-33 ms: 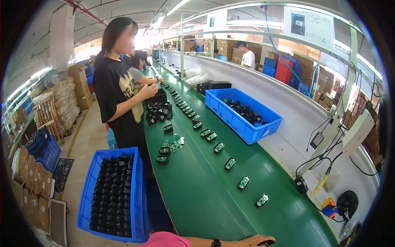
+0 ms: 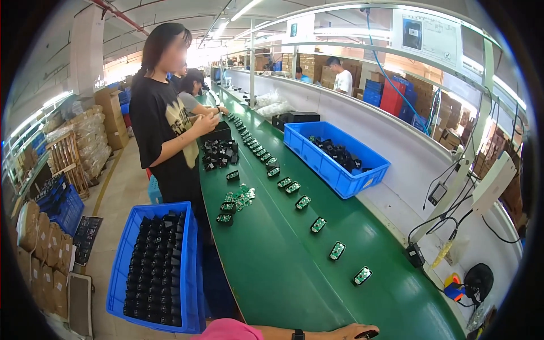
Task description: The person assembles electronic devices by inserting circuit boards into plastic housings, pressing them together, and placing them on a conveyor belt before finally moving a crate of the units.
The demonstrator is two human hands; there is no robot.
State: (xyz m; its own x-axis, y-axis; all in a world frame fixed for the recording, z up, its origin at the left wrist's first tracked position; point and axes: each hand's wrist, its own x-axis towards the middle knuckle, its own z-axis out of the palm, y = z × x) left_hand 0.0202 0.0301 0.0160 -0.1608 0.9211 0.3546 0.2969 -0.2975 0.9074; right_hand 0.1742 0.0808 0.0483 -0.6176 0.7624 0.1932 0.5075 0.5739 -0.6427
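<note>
The left hand (image 2: 351,332) grips a small black case (image 2: 367,335) at the near end of the green table (image 2: 272,272). If its fingers slip, the case could drop; a careless swing could bump the nearest green board (image 2: 362,276).

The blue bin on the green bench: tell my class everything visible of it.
The blue bin is an open rectangular tub, apparently plastic, with a rim and a small pale patch on its near end. It rests upright on the green bench, beside the white partition, holding a loose heap of black parts.
</note>
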